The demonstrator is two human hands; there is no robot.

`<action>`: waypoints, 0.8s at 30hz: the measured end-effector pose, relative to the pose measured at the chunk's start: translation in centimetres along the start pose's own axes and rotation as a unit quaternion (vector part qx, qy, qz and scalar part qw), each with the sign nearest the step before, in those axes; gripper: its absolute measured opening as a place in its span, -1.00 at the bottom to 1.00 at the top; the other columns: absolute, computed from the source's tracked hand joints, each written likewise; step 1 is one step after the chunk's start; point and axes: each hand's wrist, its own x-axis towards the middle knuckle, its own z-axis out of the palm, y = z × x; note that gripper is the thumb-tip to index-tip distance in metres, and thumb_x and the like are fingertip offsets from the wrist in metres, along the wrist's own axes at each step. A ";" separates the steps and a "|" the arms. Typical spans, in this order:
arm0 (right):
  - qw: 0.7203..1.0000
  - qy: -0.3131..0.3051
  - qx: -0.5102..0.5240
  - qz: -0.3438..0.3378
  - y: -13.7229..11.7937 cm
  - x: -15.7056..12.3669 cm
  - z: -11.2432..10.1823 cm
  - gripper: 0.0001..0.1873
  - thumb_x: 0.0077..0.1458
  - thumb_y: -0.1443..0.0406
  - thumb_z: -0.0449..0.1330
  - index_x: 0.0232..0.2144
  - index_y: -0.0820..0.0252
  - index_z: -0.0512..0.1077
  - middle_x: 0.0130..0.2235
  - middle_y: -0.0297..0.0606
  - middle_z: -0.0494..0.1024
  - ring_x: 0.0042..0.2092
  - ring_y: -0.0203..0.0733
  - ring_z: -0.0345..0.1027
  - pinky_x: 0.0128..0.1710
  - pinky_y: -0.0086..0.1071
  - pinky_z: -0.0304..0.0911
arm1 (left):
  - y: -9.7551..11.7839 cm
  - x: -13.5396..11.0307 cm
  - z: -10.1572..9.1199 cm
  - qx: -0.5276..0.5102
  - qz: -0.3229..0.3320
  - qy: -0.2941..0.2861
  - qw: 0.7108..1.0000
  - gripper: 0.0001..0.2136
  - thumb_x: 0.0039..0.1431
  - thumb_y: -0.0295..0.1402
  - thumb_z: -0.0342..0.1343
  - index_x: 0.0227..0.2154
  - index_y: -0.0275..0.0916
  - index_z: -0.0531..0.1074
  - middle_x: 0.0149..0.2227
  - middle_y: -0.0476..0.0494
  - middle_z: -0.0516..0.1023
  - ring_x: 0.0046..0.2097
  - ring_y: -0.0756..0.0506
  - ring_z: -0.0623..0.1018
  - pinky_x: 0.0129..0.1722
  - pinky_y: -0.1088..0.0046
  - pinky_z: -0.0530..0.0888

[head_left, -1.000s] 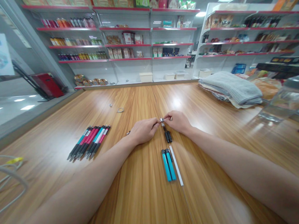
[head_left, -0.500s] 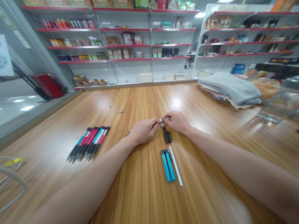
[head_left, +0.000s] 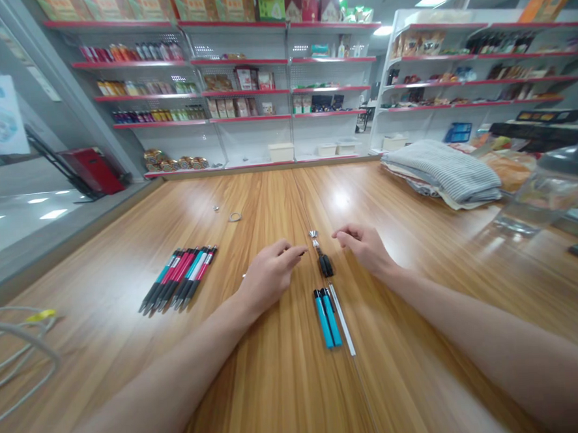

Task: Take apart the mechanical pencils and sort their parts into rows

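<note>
My left hand (head_left: 270,270) rests on the wooden table (head_left: 280,387), its thumb and forefinger pinched together; whatever they hold is too small to name. My right hand (head_left: 366,246) lies opposite with curled, pinched fingers, their contents hidden. Between the hands a small silver pen tip (head_left: 312,233) stands on the table, touched by neither. Just below it lie black pen grip pieces (head_left: 325,264). Nearer to me are two teal pen barrels (head_left: 326,309) and a white refill (head_left: 343,319) side by side. A row of several assembled teal and pink pens (head_left: 180,287) lies left of my left hand.
A small ring (head_left: 235,216) and a tiny metal part (head_left: 215,208) lie farther back on the table. Folded striped cloth (head_left: 443,171) sits at the right, a clear container (head_left: 556,190) beyond it. White cable (head_left: 17,337) curls at the left edge. Stocked shelves (head_left: 242,95) stand behind.
Both hands have drawn apart from the silver tip, which they were touching together. The left moved down-left, the right moved right. The tip now stands alone between them.
</note>
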 end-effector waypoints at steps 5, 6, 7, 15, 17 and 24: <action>0.981 -0.072 -0.110 -0.143 -3.9 -2.3 0.6 -0.69 0.12 0.10 0.10 -0.46 0.20 0.42 -0.49 -0.34 0.43 -0.45 -0.33 0.25 -0.43 -0.45 0.08 | 0.6 0.2 0.2 -0.047 0.087 -0.011 0.995 -0.67 0.29 -0.44 -0.10 0.09 -0.16 0.29 -0.23 -0.13 0.47 -0.18 -0.04 0.46 -0.17 0.43 0.42; 0.975 -0.075 -0.132 -0.162 -4.3 -2.5 0.9 -0.69 0.12 0.09 0.10 -0.48 0.20 0.40 -0.49 -0.33 0.43 -0.44 -0.33 0.25 -0.41 -0.45 0.08 | 0.6 0.3 0.3 -0.061 0.090 -0.009 0.994 -0.67 0.29 -0.43 -0.09 0.10 -0.19 0.26 -0.23 -0.14 0.47 -0.18 -0.04 0.46 -0.16 0.42 0.42; 0.970 -0.077 -0.152 -0.173 -4.6 -2.6 1.2 -0.68 0.13 0.10 0.09 -0.50 0.20 0.38 -0.50 -0.33 0.42 -0.44 -0.33 0.24 -0.41 -0.44 0.07 | 0.6 0.3 0.4 -0.072 0.087 -0.006 0.994 -0.67 0.29 -0.41 -0.08 0.11 -0.21 0.25 -0.22 -0.15 0.48 -0.18 -0.04 0.46 -0.15 0.42 0.42; 0.966 -0.064 -0.153 -0.200 -3.7 -2.5 0.9 -0.70 0.19 0.18 0.04 -0.52 0.19 0.36 -0.49 -0.30 0.41 -0.43 -0.31 0.24 -0.42 -0.44 0.07 | 0.8 0.0 -0.2 -0.044 0.044 -0.020 0.998 -0.83 0.30 -0.32 -0.07 -0.18 -0.23 0.38 -0.30 -0.12 0.50 -0.26 -0.04 0.48 -0.24 0.44 0.41; 0.968 -0.060 -0.138 -0.201 -3.4 -2.4 0.6 -0.73 0.19 0.19 0.05 -0.49 0.18 0.37 -0.46 -0.29 0.43 -0.42 -0.30 0.26 -0.41 -0.43 0.08 | 0.8 0.0 -0.2 -0.021 0.039 -0.019 0.999 -0.82 0.30 -0.31 -0.09 -0.22 -0.25 0.38 -0.35 -0.11 0.47 -0.31 -0.03 0.46 -0.30 0.45 0.39; 0.971 -0.065 -0.118 -0.196 -3.4 -2.2 0.7 -0.83 0.15 0.20 0.11 -0.31 0.16 0.44 -0.38 -0.29 0.48 -0.38 -0.29 0.28 -0.38 -0.43 0.12 | 0.5 -0.2 -0.2 0.007 0.039 -0.016 0.999 -0.81 0.31 -0.35 -0.12 -0.28 -0.24 0.38 -0.36 -0.11 0.49 -0.35 -0.02 0.46 -0.37 0.49 0.33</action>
